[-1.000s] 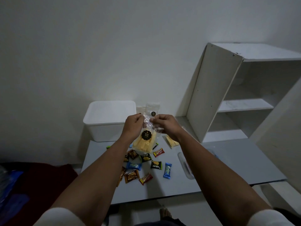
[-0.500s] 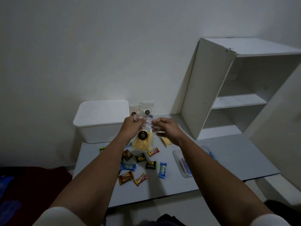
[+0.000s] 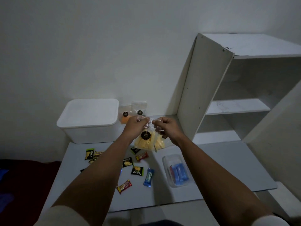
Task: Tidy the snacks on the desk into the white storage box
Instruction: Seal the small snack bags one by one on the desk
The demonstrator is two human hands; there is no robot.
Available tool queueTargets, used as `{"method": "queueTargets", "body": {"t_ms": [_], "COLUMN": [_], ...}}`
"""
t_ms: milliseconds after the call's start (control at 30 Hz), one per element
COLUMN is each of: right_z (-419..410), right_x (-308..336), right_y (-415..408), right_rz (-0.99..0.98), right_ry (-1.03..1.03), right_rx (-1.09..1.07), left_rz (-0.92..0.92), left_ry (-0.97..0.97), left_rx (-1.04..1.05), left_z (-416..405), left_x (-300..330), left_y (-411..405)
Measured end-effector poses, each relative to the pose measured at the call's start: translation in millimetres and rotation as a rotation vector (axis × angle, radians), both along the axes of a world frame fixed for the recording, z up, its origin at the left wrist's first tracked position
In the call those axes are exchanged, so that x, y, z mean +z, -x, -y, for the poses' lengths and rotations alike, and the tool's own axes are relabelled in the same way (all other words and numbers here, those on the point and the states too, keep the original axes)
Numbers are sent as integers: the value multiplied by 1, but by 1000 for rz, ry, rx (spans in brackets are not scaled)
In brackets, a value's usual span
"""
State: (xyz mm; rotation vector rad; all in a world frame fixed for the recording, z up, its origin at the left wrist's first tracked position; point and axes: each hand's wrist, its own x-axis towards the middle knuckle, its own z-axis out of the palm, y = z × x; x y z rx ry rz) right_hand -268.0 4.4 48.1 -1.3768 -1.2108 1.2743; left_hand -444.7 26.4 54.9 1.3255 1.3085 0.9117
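Both hands hold a clear bag of yellow stick snacks (image 3: 145,143) by its top, above the desk. My left hand (image 3: 136,126) pinches the left side of the bag's crinkled top and my right hand (image 3: 165,128) pinches the right side. The white storage box (image 3: 88,121) stands at the desk's back left with its lid on. Two more clear snack bags (image 3: 132,112) lean on the wall beside the box. Several small wrapped snacks lie on the desk, among them a blue one (image 3: 149,177), a red one (image 3: 124,186) and a black and green one (image 3: 137,170).
A clear plastic tub (image 3: 176,170) with blue packets sits on the grey desk (image 3: 219,167) to the right. A white shelf unit (image 3: 236,88) stands at the back right. A dark red surface (image 3: 27,181) lies left of the desk.
The view has shifted, so box and desk sit elsewhere in the frame. Both hands keep their hold on the bag's top, working at it; the bag stays above the desk.
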Motion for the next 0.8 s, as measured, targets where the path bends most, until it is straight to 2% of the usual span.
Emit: {"method": "queueTargets", "body": {"t_ms": [167,367,800], "right_z": [-27,-53,-70], "right_x": [-3,-6,-15], "right_y": [-35,-67,-101], "right_rz": [-6,-25,-97], "right_ry": [-1,-24,-12], "right_rx": [66,125,195], "left_rz": [-36,53,3], "left_ry": [-29,13,-45], "left_rx": [7,113,229], "left_z": [-11,-22,-28], "left_x": [0,-7,-11], "left_y": [-41,-78,-101]}}
